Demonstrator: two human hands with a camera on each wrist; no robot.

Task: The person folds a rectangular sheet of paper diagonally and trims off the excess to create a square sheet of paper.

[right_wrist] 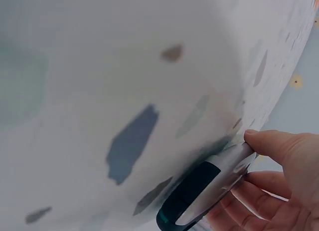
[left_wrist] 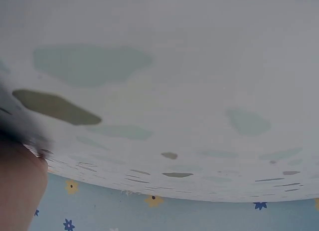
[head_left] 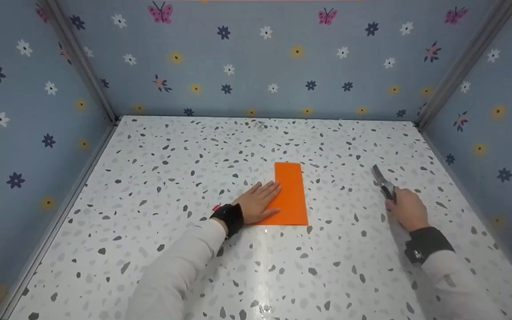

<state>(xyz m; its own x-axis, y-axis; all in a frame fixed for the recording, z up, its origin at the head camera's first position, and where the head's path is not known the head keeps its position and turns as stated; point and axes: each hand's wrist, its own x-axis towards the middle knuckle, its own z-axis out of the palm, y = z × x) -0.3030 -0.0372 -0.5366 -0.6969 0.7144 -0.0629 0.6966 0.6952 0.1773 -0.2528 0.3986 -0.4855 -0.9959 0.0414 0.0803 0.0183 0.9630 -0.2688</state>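
My left hand [head_left: 258, 202] lies flat on an orange sheet [head_left: 291, 195], fingers straight and pressing its left side. The sheet is narrower at the far end and wider at the near edge; its left part is hidden under the hand. To the right, my right hand [head_left: 409, 209] holds a slim silver-and-black tool [head_left: 379, 176] shaped like a utility knife, its silver end pointing away and left. In the right wrist view, thumb and fingers pinch the tool's silver body [right_wrist: 229, 163], and its dark rounded end [right_wrist: 172, 208] faces the camera.
The white speckled tabletop [head_left: 149, 186] carries the sheet. Blue flower-patterned panels [head_left: 247, 53] stand at the back and both sides, joined by grey metal corner posts [head_left: 89, 66]. The left wrist view shows mostly tabletop and a bit of the hand [left_wrist: 20, 191].
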